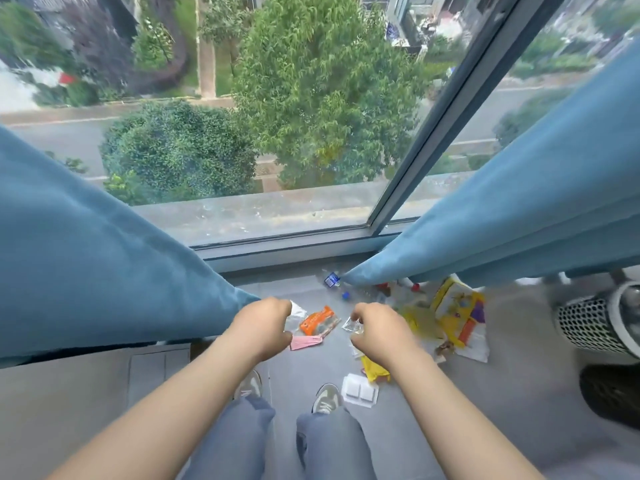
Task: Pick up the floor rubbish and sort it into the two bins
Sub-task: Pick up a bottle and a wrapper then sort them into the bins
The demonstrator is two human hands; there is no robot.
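Rubbish lies on the grey floor under the window: an orange packet (317, 321), a pink paper slip (306, 341), a large yellow printed bag (457, 315), a yellow wrapper (374, 371), a white blister pack (360, 392) and a clear bottle with a blue label (332, 280). My right hand (377, 329) hovers above the floor and pinches a small clear wrapper (353, 325). My left hand (263, 323) has curled fingers, and a piece of clear plastic (298, 310) sticks out at its fingertips. A white mesh bin (588, 325) and a black mesh bin (611, 393) stand at the right.
Blue curtains hang on the left (104, 265) and on the right (519, 216), the right one draped over some rubbish. A large window (277, 133) fills the far side. My two shoes (287, 389) stand on the floor below my hands.
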